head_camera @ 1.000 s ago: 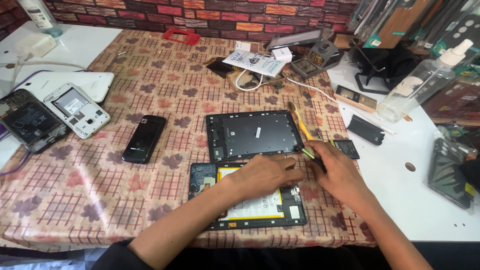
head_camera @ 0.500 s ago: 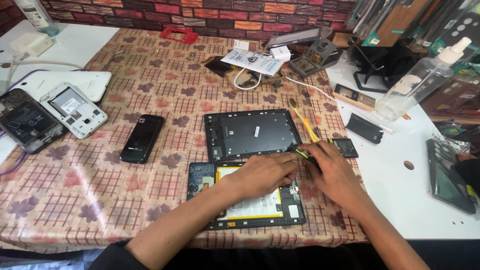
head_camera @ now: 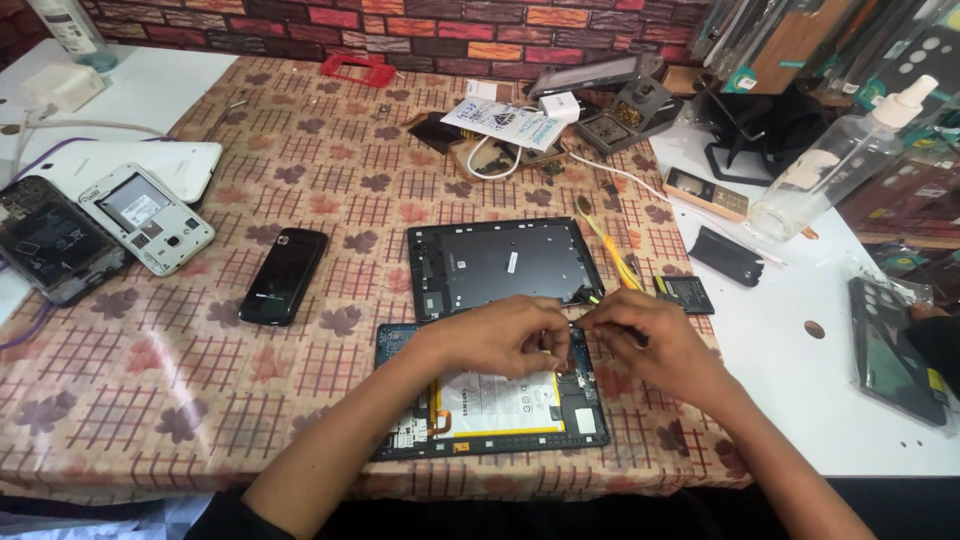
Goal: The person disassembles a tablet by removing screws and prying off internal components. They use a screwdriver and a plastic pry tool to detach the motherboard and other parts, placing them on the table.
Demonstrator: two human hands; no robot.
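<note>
An opened tablet (head_camera: 500,405) lies face down near the table's front edge, showing its white battery and circuit boards. Its dark back cover (head_camera: 500,265) lies just behind it. My left hand (head_camera: 500,335) rests on the tablet's upper part with the fingers curled toward my right hand. My right hand (head_camera: 655,340) sits at the tablet's top right corner and pinches a thin dark tool (head_camera: 580,325) whose tip points left, between the two hands. What my left fingertips grip is hidden.
Yellow-handled tweezers (head_camera: 615,255) lie right of the back cover, beside a small black battery (head_camera: 685,293). A black phone (head_camera: 283,276) and two opened phones (head_camera: 150,218) lie to the left. A spray bottle (head_camera: 845,160), cables and a packaged dark part (head_camera: 895,355) are on the right.
My right hand has slid left to meet my left hand over the tablet's top right corner. My left fingers have curled in toward it.
</note>
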